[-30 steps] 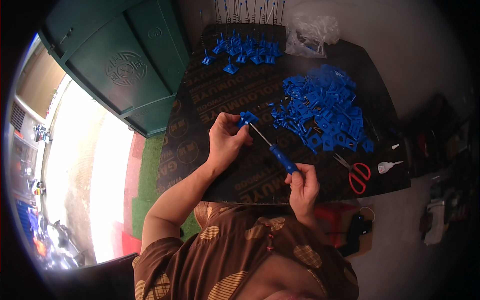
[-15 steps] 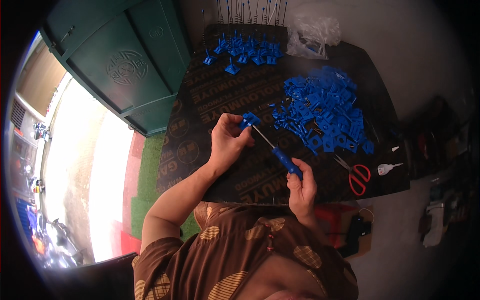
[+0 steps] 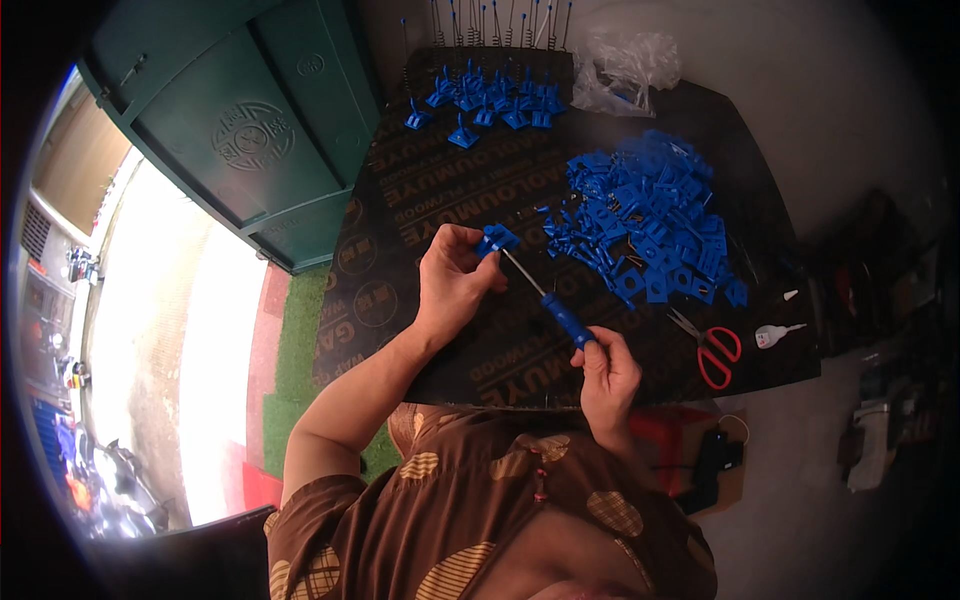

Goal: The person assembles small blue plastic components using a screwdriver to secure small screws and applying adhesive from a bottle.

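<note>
My left hand [image 3: 452, 280] pinches a small blue plastic part [image 3: 494, 240] above the black board [image 3: 420, 215]. My right hand [image 3: 606, 372] grips the blue handle of a screwdriver [image 3: 560, 314]; its metal shaft runs up-left and its tip meets the blue part. A big heap of loose blue plastic parts [image 3: 648, 228] lies just right of the hands. At the board's far edge stands a row of blue parts with thin upright wire springs [image 3: 487, 100].
Red-handled scissors [image 3: 714, 352] lie right of my right hand, with a small white tool [image 3: 775, 332] beyond them. A crumpled clear plastic bag [image 3: 625, 70] sits at the back. A green metal door [image 3: 240, 130] stands to the left. Dark clutter fills the floor at right.
The hands stay almost in place. The screwdriver handle has shifted slightly in my right hand, with the tip still at the blue part.
</note>
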`<state>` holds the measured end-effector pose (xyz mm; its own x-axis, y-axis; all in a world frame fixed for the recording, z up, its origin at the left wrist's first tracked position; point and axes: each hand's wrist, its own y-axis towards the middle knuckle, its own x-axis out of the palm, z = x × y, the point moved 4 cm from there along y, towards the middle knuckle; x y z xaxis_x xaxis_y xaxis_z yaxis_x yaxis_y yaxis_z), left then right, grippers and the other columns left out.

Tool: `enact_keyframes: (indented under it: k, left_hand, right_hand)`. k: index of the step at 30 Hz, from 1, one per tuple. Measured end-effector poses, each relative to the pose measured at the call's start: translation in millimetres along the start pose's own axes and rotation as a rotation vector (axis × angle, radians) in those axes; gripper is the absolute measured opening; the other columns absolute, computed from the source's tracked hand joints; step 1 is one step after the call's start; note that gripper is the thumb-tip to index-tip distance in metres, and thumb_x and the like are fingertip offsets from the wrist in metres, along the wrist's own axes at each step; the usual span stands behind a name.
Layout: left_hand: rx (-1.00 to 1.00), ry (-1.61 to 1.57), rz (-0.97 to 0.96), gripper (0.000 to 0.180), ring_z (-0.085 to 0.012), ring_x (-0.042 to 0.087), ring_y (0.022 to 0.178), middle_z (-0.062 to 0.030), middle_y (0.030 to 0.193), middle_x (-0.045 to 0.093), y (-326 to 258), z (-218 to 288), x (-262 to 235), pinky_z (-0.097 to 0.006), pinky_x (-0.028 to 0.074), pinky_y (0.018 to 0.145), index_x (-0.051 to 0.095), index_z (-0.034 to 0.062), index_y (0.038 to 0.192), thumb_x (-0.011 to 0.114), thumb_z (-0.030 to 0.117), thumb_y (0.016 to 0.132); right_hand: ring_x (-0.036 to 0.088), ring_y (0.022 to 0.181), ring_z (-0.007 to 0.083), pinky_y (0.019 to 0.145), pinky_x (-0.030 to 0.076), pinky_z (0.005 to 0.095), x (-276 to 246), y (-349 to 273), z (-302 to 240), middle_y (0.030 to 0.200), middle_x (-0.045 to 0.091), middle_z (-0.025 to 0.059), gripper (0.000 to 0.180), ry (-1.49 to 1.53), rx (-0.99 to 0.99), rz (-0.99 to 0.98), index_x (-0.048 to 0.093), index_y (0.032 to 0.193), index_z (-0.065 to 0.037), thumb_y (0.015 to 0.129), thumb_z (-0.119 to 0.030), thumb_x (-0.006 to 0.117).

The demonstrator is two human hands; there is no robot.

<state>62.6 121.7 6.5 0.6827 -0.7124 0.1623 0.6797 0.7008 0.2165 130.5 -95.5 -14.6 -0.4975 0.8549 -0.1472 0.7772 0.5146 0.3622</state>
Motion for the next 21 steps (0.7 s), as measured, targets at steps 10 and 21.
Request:
enact_keyframes:
  k: [10,21]
  left_hand:
    - [-0.015,0.025,0.013,0.022,-0.0119,0.062,0.060,-0.0083,0.072,0.061,1,1,-3,-0.023,0.051,0.055,0.044,-0.0022,0.098,0.061,-0.001,0.084]
    - [-0.009,0.082,-0.008,0.023,-0.0117,0.063,0.061,-0.0081,0.074,0.061,0,0,-2,-0.023,0.051,0.054,0.044,-0.0020,0.098,0.062,-0.001,0.084]
  right_hand:
    - [0.052,0.069,0.0087,0.060,0.043,0.0206,3,4,-17,0.094,0.059,0.0120,0.034,-0.102,-0.084,-0.223,0.048,0.126,0.007,0.093,-0.001,0.047]
    - [0.037,0.053,0.0020,0.046,0.027,0.0165,1,1,4,0.070,0.050,0.0000,0.020,0.154,-0.016,0.010,0.052,0.108,0.000,0.097,-0.017,0.049]
